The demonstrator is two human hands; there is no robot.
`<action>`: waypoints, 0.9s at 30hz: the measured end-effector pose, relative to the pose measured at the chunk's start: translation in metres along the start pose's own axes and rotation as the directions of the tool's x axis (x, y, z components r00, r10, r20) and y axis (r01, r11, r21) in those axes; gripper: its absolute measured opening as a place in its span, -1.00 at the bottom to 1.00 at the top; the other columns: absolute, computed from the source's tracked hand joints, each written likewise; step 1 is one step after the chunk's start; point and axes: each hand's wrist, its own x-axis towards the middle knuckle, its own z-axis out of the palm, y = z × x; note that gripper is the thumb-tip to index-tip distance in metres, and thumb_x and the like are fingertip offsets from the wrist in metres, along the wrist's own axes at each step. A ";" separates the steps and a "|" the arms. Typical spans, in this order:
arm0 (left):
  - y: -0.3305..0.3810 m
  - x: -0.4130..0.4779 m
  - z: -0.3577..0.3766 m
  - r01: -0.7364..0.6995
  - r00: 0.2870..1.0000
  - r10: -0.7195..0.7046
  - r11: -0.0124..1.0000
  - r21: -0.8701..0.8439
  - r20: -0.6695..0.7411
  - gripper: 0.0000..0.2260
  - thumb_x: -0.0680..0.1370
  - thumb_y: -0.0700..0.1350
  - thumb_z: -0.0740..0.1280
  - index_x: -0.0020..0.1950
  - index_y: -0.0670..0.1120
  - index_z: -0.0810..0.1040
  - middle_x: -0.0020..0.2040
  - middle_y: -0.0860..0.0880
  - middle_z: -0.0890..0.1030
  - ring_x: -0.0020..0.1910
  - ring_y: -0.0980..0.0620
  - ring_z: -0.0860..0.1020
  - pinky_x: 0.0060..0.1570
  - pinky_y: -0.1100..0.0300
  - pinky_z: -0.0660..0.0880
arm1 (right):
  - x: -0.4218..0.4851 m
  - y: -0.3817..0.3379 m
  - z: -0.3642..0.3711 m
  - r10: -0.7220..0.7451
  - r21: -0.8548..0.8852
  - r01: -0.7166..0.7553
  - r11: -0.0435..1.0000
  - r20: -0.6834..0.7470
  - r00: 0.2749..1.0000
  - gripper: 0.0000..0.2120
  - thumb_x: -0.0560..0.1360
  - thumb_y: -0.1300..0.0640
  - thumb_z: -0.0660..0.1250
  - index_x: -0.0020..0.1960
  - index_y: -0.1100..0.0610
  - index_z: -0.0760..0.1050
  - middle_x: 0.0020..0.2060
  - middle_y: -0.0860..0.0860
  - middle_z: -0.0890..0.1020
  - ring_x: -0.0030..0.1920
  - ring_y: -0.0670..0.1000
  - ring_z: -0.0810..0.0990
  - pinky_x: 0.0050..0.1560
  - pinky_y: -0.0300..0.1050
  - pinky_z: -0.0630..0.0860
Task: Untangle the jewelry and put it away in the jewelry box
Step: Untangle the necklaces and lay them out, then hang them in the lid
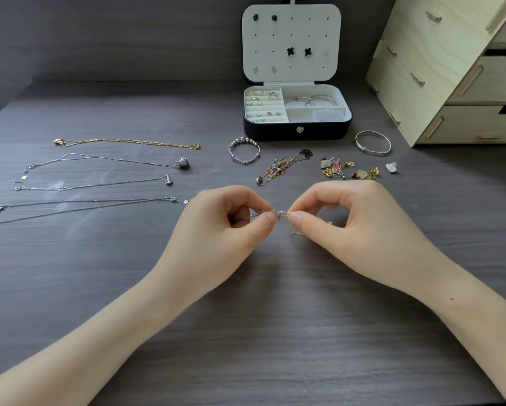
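Observation:
My left hand (231, 227) and my right hand (345, 221) meet at the middle of the table, each pinching one end of a thin chain (280, 213) between thumb and forefinger. Part of that chain trails on the table under my right hand. Beyond the hands lies a tangled clump of chains (281, 168) and a heap of small charms and earrings (348, 169). The black jewelry box (297, 131) stands open at the back, with rings and bangles in its white compartments and earrings pinned in its lid.
Several necklaces lie stretched out in rows at the left, a gold one (126, 143) farthest back. A beaded bangle (244, 150) and a plain silver bangle (372, 143) lie before the box. A wooden drawer unit (451, 68) stands at the right.

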 end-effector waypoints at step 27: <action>0.002 0.002 -0.001 0.163 0.983 -0.129 0.936 -0.311 0.127 -0.92 0.37 -0.11 0.46 -0.30 -0.07 0.62 -0.40 0.09 0.56 -0.40 0.20 0.45 -0.37 0.42 0.34 | 0.001 0.007 0.002 -0.084 -0.002 0.084 0.996 -0.052 0.995 -0.98 0.39 0.14 0.41 -0.20 0.08 0.60 -0.34 -0.14 0.61 -0.21 -0.19 0.54 -0.13 -0.49 0.34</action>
